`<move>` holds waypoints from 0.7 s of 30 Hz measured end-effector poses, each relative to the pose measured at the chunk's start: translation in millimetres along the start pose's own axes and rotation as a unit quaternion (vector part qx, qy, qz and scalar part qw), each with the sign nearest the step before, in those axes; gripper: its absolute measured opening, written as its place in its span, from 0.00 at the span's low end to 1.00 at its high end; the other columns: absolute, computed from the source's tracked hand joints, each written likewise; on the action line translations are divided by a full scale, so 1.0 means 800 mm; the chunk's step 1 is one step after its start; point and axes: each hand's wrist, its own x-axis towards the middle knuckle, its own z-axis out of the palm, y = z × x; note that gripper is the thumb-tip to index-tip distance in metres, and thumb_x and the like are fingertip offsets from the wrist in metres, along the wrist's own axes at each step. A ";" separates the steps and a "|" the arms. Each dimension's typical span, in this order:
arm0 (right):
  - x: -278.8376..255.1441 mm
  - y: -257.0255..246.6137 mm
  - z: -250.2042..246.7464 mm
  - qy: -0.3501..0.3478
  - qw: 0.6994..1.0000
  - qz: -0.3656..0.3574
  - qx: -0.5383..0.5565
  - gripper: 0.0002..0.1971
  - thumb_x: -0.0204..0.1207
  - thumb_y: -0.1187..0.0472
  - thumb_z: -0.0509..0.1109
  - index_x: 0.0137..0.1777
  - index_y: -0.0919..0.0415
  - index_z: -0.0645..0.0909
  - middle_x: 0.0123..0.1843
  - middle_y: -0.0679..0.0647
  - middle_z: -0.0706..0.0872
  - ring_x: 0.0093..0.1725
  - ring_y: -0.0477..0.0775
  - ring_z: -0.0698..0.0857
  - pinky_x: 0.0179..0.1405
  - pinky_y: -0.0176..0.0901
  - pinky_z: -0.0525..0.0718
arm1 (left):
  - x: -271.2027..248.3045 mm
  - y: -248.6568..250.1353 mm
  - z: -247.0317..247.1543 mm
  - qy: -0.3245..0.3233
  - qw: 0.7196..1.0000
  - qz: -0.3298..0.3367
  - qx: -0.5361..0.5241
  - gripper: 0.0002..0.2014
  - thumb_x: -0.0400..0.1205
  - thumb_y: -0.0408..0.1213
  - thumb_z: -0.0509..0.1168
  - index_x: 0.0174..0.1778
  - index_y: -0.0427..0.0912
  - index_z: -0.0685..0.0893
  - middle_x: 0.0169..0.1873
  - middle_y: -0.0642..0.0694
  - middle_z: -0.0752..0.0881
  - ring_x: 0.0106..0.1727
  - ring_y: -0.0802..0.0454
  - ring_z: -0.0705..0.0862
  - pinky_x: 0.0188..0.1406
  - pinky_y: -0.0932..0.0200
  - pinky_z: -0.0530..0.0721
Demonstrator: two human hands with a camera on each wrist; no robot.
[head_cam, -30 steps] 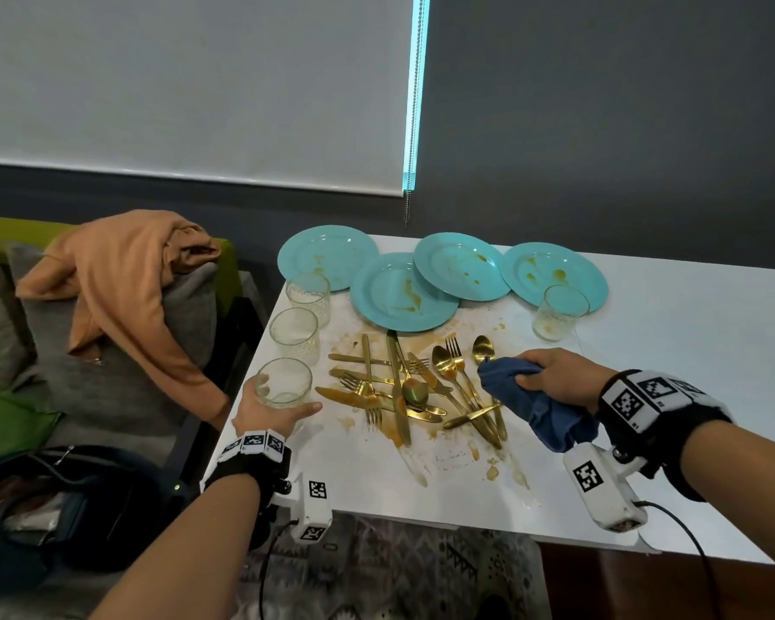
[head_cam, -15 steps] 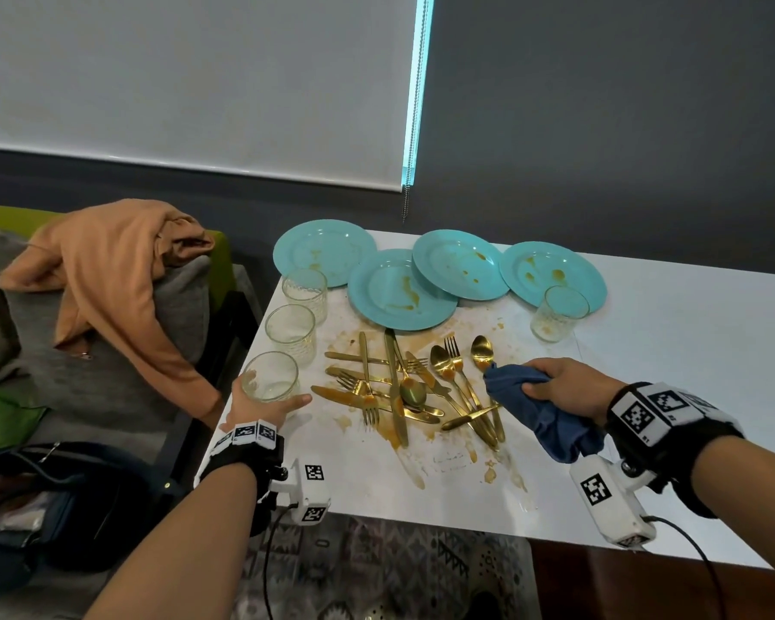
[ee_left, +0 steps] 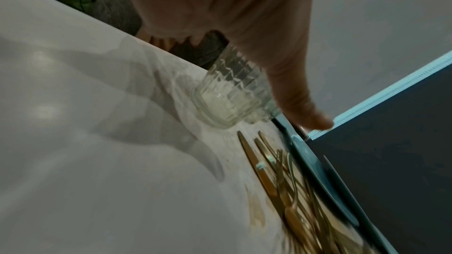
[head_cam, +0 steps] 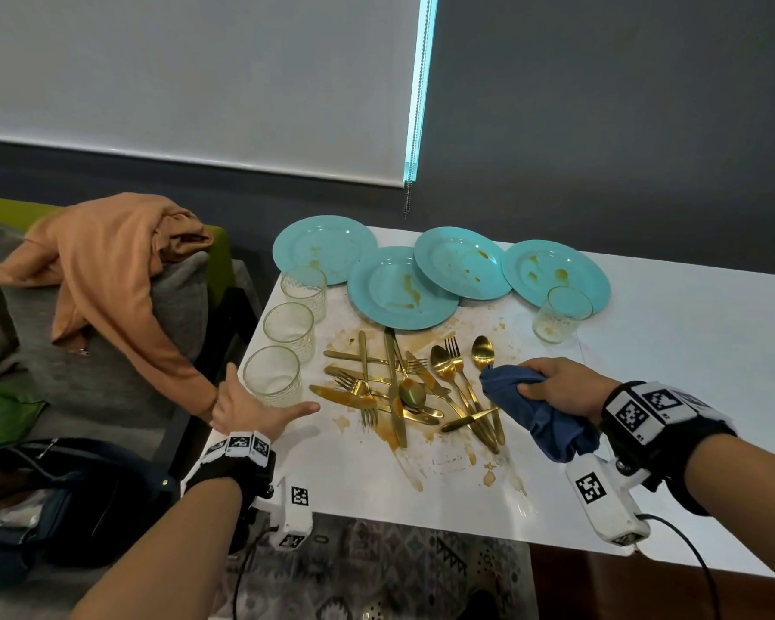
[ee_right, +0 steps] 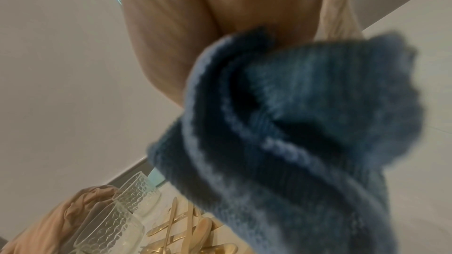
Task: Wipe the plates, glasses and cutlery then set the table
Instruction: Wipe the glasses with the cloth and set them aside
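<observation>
Several teal plates (head_cam: 399,288) with brown smears lie along the far side of the white table (head_cam: 690,351). Three patterned glasses stand in a row by the left edge, and another glass (head_cam: 562,313) stands at the right. My left hand (head_cam: 260,409) is spread open just behind the nearest glass (head_cam: 271,375) (ee_left: 229,99), thumb out to the right, not gripping it. Gold cutlery (head_cam: 403,391) (ee_left: 281,181) lies piled in spilled sauce. My right hand (head_cam: 560,387) grips a bunched blue cloth (head_cam: 533,409) (ee_right: 293,123) at the pile's right edge.
Brown sauce stains spread over the table around and in front of the cutlery. An orange garment (head_cam: 108,270) drapes over a grey sofa cushion left of the table. A dark bag (head_cam: 63,498) lies below it. A dark wall stands close behind the plates.
My left hand has let go of the nearest glass and opened, drawing back slightly. The right hand with the cloth has barely moved.
</observation>
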 end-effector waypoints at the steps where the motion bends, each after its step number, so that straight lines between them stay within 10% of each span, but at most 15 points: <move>1: 0.002 -0.001 -0.001 0.001 1.000 -0.003 0.000 0.11 0.80 0.66 0.64 0.61 0.62 0.80 0.54 0.59 0.84 0.53 0.56 0.80 0.55 0.45 0.77 | -0.007 0.003 -0.002 0.028 0.999 0.024 -0.022 0.74 0.43 0.72 0.76 0.83 0.43 0.52 0.80 0.35 0.60 0.80 0.34 0.57 0.79 0.35 0.55; 8: 0.011 -0.007 -0.016 -0.001 1.000 -0.013 -0.016 0.12 0.81 0.64 0.64 0.62 0.62 0.79 0.56 0.58 0.83 0.55 0.56 0.80 0.60 0.48 0.77 | -0.028 0.082 0.006 0.123 0.966 0.209 -0.094 0.52 0.62 0.69 0.62 0.74 0.33 0.67 0.74 0.34 0.66 0.76 0.35 0.61 0.77 0.39 0.56; 15: 0.020 0.024 -0.068 0.036 0.999 -0.008 0.039 0.11 0.80 0.65 0.64 0.62 0.62 0.80 0.51 0.56 0.83 0.52 0.54 0.80 0.53 0.43 0.75 | -0.066 0.205 0.108 0.014 0.945 0.320 -0.066 0.33 0.72 0.42 0.75 0.69 0.33 0.72 0.65 0.37 0.75 0.68 0.40 0.68 0.72 0.50 0.63; 21: 0.044 0.094 -0.126 0.092 0.983 0.033 0.153 0.07 0.79 0.68 0.66 0.53 0.57 0.81 0.51 0.59 0.85 0.51 0.57 0.81 0.60 0.53 0.80 | -0.100 0.292 0.225 -0.211 0.937 0.277 -0.026 0.41 0.69 0.41 0.77 0.75 0.39 0.65 0.70 0.41 0.70 0.72 0.45 0.70 0.72 0.51 0.71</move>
